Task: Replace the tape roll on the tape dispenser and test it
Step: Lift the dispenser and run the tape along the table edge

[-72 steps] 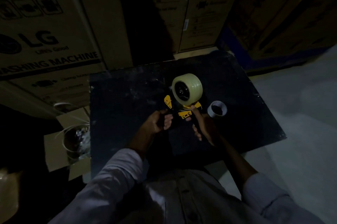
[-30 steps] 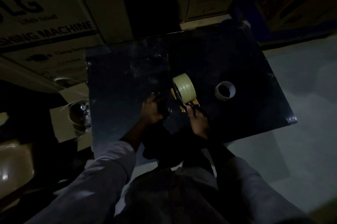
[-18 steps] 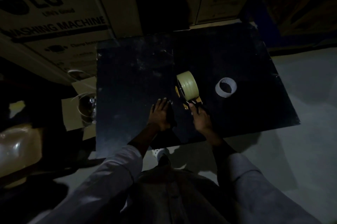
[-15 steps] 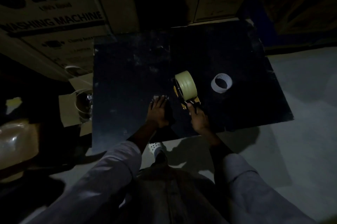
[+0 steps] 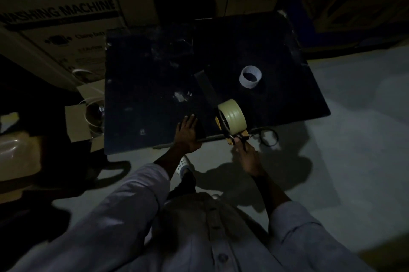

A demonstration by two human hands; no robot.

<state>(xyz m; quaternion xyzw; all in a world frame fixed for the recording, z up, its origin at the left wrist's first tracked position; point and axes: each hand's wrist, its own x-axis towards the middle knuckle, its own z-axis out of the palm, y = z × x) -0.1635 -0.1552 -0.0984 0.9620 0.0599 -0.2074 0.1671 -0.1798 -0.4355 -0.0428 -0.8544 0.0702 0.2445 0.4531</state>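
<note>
Since half a second ago, my right hand (image 5: 247,156) has drawn the tape dispenser (image 5: 230,130) back toward me to the near edge of the tabletop (image 5: 155,85), leaving a strip of tape (image 5: 205,88) stuck down across the dark surface behind it. Right hand is closed around the dispenser's handle, beyond the table edge. New tape roll (image 5: 232,118) sits mounted on the dispenser, upright, pale yellow, right at the near edge. Yellow parts of the dispenser show beside and under the roll.

Left hand (image 5: 187,133) lies flat, fingers spread, palm down on the tabletop near the same edge, left of the dispenser and apart from it, gripping nothing.

Farther out, the empty cardboard core (image 5: 250,76) stands on the tabletop, well apart from the roll, to the right of the strip's far end.

Beyond: large cardboard boxes (image 5: 55,6) printed "LG" and "WASHING MACHINE" behind and left. Small open carton (image 5: 77,121) on the floor (image 5: 354,139) to the left. Light very dim.
</note>
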